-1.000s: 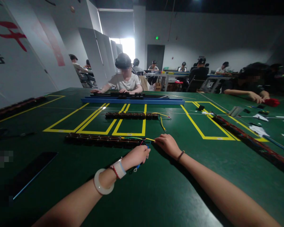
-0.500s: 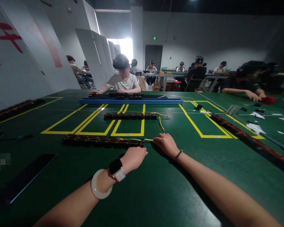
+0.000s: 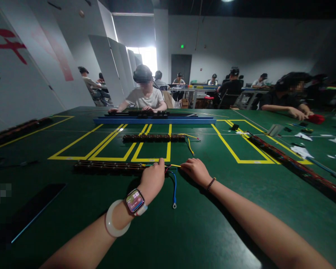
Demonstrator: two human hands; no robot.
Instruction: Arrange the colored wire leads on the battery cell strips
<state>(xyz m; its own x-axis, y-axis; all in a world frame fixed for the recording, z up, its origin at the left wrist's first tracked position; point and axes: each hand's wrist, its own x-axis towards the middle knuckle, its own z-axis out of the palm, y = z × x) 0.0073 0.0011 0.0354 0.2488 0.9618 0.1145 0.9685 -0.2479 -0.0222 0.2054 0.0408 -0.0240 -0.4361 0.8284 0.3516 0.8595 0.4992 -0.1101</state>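
A long dark strip point(image 3: 109, 166) with thin wires along it lies on the green table. Over its right end rests my left hand point(image 3: 153, 177), fingers closed around the wires there; what exactly they grip is hidden. My right hand point(image 3: 195, 171) pinches the end of a yellow wire point(image 3: 174, 165) running right from the strip. Between the hands, a blue wire point(image 3: 175, 188) hangs toward me and ends in a ring terminal point(image 3: 174, 205).
Beyond lies a second dark strip point(image 3: 154, 138) with yellow leads. Farther back are blue rails point(image 3: 156, 121) and a person point(image 3: 145, 93). A dark bar with red wires point(image 3: 294, 164) lies right; a dark flat panel point(image 3: 39, 209) lies left.
My left hand has shifted up and left on the strip, its wrist turned so the watch face is lit. The blue wire now shows fully below. My right hand has stayed put.
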